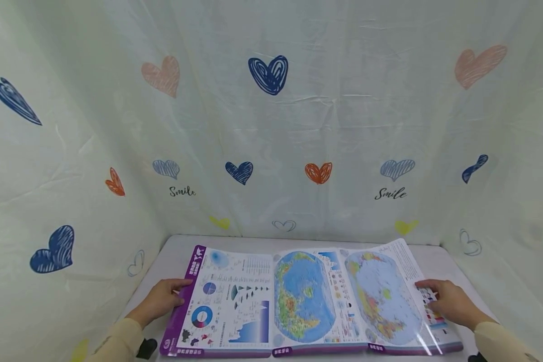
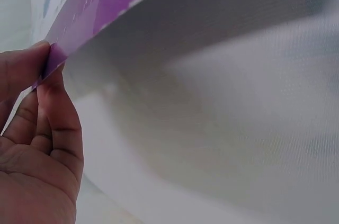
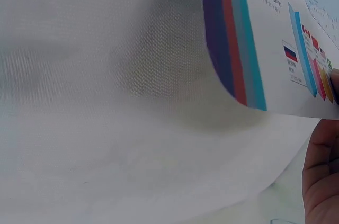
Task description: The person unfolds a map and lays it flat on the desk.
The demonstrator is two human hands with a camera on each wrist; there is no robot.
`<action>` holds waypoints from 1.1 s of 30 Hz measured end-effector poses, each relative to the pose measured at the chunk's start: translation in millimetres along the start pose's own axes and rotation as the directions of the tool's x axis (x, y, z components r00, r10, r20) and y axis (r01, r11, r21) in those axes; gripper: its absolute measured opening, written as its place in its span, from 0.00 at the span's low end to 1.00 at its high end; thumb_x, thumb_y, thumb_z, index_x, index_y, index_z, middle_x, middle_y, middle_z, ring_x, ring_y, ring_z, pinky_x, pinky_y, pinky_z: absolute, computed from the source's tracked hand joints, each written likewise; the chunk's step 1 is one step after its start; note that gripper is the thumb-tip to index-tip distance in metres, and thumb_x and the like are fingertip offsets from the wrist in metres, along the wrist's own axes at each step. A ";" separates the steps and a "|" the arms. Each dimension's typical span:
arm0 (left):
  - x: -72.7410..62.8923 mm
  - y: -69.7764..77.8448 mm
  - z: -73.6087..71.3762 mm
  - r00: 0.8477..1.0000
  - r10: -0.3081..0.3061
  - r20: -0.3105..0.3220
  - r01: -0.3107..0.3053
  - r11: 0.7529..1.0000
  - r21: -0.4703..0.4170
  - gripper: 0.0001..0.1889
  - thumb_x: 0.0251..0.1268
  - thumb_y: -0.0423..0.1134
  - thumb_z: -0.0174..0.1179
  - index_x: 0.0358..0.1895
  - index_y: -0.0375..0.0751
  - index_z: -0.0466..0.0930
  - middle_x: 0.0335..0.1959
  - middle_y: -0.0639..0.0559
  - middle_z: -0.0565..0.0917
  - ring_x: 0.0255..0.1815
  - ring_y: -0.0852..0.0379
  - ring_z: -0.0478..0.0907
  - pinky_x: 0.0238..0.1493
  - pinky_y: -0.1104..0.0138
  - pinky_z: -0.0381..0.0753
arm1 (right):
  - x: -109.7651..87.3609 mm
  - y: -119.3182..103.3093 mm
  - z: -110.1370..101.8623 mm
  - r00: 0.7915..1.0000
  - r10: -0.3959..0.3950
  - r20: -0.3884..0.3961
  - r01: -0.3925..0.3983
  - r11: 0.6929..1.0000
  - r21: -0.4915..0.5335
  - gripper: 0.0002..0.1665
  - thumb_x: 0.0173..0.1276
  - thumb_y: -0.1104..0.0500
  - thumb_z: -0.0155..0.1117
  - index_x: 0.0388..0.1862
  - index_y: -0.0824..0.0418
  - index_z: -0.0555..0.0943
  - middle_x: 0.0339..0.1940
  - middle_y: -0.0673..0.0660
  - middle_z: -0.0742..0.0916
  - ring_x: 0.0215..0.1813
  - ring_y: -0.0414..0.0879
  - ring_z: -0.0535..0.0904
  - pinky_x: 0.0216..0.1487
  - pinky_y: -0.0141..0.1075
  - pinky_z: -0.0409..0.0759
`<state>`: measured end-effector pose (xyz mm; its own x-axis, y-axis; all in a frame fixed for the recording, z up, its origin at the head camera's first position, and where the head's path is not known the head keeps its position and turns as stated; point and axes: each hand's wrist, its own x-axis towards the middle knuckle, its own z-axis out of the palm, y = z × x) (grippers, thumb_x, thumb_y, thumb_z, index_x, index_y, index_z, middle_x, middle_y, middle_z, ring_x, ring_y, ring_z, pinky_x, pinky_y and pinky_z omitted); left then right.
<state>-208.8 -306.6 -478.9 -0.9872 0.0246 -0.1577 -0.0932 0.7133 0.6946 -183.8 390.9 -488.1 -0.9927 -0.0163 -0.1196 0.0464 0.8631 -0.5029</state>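
A folding world map (image 1: 314, 301) is spread across the table in the head view, with fold creases dividing it into panels. Its left panel carries charts and a purple border; the other panels show world maps in blue and green. My left hand (image 1: 164, 300) pinches the purple left edge between thumb and fingers, and the left wrist view shows that purple edge (image 2: 116, 7) raised over the white surface. My right hand (image 1: 452, 301) pinches the right edge, beside printed flags. In the right wrist view the map's rounded striped corner (image 3: 233, 49) stands above the tabletop, and the right hand (image 3: 322, 173) is partly cut off.
The white table (image 1: 181, 241) has a rounded far edge. Behind and on both sides hangs a pale curtain (image 1: 289, 130) printed with hearts and the word Smile. A small dark object (image 1: 147, 348) shows near the left sleeve.
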 end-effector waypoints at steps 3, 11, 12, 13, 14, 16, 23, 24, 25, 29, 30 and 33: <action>1.2 -3.1 1.7 1.000 0.003 -0.005 -0.003 1.000 0.020 0.25 0.53 0.21 0.61 0.59 0.27 0.79 0.44 0.44 0.82 0.36 0.53 0.77 0.34 0.62 0.80 | -0.3 1.6 -0.4 0.999 0.037 0.033 -0.037 0.999 -0.016 0.31 0.49 0.69 0.69 0.58 0.70 0.80 0.50 0.71 0.81 0.37 0.51 0.75 0.36 0.43 0.74; 3.7 -7.5 7.6 1.000 -0.001 -0.007 0.001 0.998 0.068 0.25 0.55 0.20 0.60 0.60 0.28 0.78 0.46 0.40 0.81 0.38 0.51 0.76 0.34 0.63 0.81 | -0.2 5.5 2.7 0.996 0.062 0.068 -0.060 0.998 -0.026 0.31 0.51 0.69 0.67 0.58 0.70 0.80 0.48 0.72 0.80 0.38 0.53 0.74 0.38 0.46 0.74; 4.1 -8.2 8.1 1.000 0.002 -0.009 -0.001 0.997 0.073 0.25 0.55 0.20 0.60 0.60 0.28 0.78 0.46 0.40 0.80 0.38 0.51 0.76 0.34 0.63 0.81 | -0.1 5.5 3.0 0.996 0.059 0.070 -0.057 0.998 -0.027 0.30 0.51 0.69 0.66 0.58 0.70 0.80 0.48 0.71 0.80 0.38 0.53 0.74 0.37 0.46 0.74; 4.0 -8.3 8.2 1.000 0.005 -0.009 -0.004 0.997 0.077 0.25 0.55 0.20 0.60 0.60 0.28 0.78 0.46 0.40 0.80 0.38 0.51 0.76 0.33 0.63 0.81 | 0.2 5.6 3.2 0.996 0.062 0.070 -0.061 0.998 -0.027 0.30 0.51 0.70 0.66 0.58 0.70 0.80 0.47 0.70 0.80 0.38 0.52 0.74 0.37 0.45 0.74; 4.1 -8.5 8.4 1.000 0.003 -0.011 -0.002 0.997 0.074 0.25 0.56 0.20 0.60 0.60 0.28 0.78 0.46 0.40 0.80 0.38 0.51 0.76 0.33 0.62 0.81 | 0.3 5.9 3.6 0.996 0.064 0.070 -0.062 0.998 -0.027 0.30 0.51 0.70 0.66 0.58 0.70 0.80 0.47 0.70 0.80 0.37 0.52 0.74 0.37 0.44 0.74; 4.2 -8.6 8.5 1.000 0.003 -0.013 -0.002 0.998 0.071 0.25 0.56 0.20 0.59 0.61 0.28 0.78 0.46 0.40 0.80 0.38 0.51 0.76 0.33 0.62 0.81 | 0.2 5.7 3.9 0.995 0.063 0.071 -0.062 0.998 -0.023 0.30 0.51 0.70 0.66 0.57 0.70 0.80 0.46 0.69 0.80 0.37 0.52 0.74 0.36 0.43 0.73; 3.4 -8.2 9.0 1.000 0.001 -0.019 0.001 0.996 0.091 0.24 0.56 0.21 0.60 0.60 0.27 0.78 0.48 0.38 0.81 0.40 0.50 0.78 0.35 0.61 0.83 | -0.7 6.5 4.3 0.996 0.059 0.069 -0.058 0.998 -0.023 0.29 0.52 0.70 0.66 0.57 0.70 0.80 0.46 0.71 0.80 0.39 0.54 0.75 0.38 0.46 0.74; 3.4 -8.4 9.1 1.000 -0.004 -0.020 0.006 0.996 0.093 0.24 0.56 0.21 0.60 0.59 0.27 0.78 0.49 0.38 0.81 0.40 0.50 0.78 0.36 0.61 0.83 | -1.0 7.1 4.4 0.996 0.057 0.068 -0.055 0.998 -0.026 0.29 0.52 0.69 0.66 0.57 0.69 0.80 0.46 0.72 0.80 0.39 0.54 0.75 0.39 0.47 0.74; 3.3 -8.7 9.2 1.000 -0.006 -0.021 0.008 0.995 0.097 0.24 0.56 0.21 0.60 0.59 0.27 0.78 0.49 0.38 0.81 0.40 0.50 0.78 0.36 0.61 0.83 | -1.1 7.6 4.4 0.996 0.055 0.068 -0.053 0.998 -0.029 0.29 0.52 0.69 0.67 0.57 0.69 0.80 0.47 0.72 0.80 0.40 0.54 0.75 0.39 0.47 0.75; 3.6 -10.6 9.2 1.000 -0.018 -0.021 0.020 0.994 0.103 0.23 0.57 0.22 0.61 0.59 0.27 0.78 0.48 0.38 0.81 0.40 0.51 0.79 0.37 0.60 0.83 | -0.8 9.8 4.6 0.994 0.075 0.081 -0.072 0.997 -0.038 0.28 0.54 0.67 0.69 0.57 0.68 0.80 0.48 0.72 0.80 0.40 0.54 0.75 0.41 0.48 0.76; 3.8 -11.3 9.1 1.000 -0.020 -0.022 0.022 0.994 0.107 0.23 0.58 0.23 0.61 0.59 0.27 0.78 0.48 0.39 0.81 0.40 0.51 0.79 0.37 0.59 0.83 | -0.5 10.6 4.8 0.993 0.083 0.087 -0.080 0.996 -0.040 0.28 0.55 0.66 0.70 0.57 0.68 0.80 0.48 0.73 0.80 0.40 0.53 0.75 0.40 0.48 0.77; 5.4 -13.7 9.4 0.999 -0.025 -0.028 0.028 0.992 0.121 0.22 0.59 0.24 0.62 0.59 0.28 0.79 0.47 0.40 0.82 0.40 0.51 0.79 0.39 0.58 0.83 | 0.2 13.2 5.7 0.988 0.111 0.107 -0.107 0.993 -0.039 0.28 0.56 0.63 0.72 0.57 0.69 0.80 0.49 0.73 0.80 0.39 0.52 0.75 0.40 0.47 0.78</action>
<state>-211.6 -309.7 -495.8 -0.9878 -0.0126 -0.1550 -0.1043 0.7933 0.5999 -182.8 399.3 -499.6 -0.9637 0.0258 -0.2656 0.1485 0.8788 -0.4536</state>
